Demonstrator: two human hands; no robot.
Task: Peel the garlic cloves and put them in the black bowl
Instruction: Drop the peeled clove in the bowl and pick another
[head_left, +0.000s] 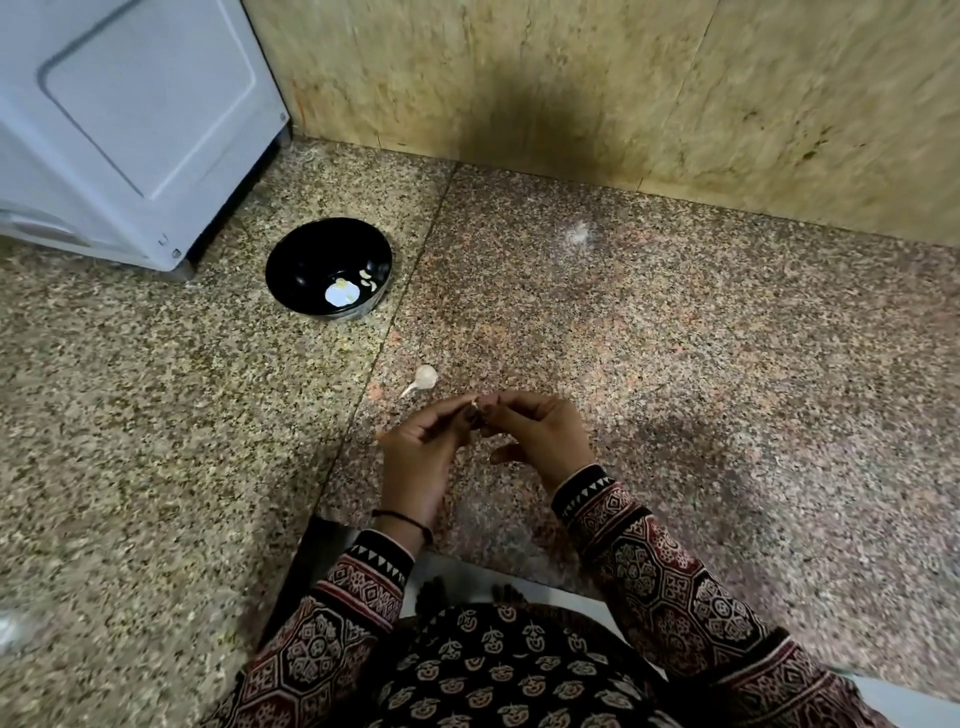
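Both hands were raised just above the granite surface, fingertips brought together in front of me.

Left hand: fingers curled, thumb and fingertips pinching a small garlic clove. Only a pale sliver of the clove showed between the fingers.

Right hand: also curled, its fingertips pinching the same clove from the other side. The lower fingers stuck out loosely beneath. The two hands touched at the clove.

Could not tell how much skin was left on the clove; it was too small and mostly covered.

Garlic bulb: lying on the granite just beyond my fingertips, stem pointing toward the left, touching neither hand.

Black bowl: sitting on the granite well beyond the bulb and to the left, near the corner of a white appliance. Inside, toward its right side, were a few pale curved peeled cloves and beside them a larger white round piece; could not tell whether that one was skin or garlic.

A dark thread circled my left wrist. Patterned sleeves covered both forearms to the wrist.

Behind the surface ran a mottled tan stone wall with a dark shadow on it.
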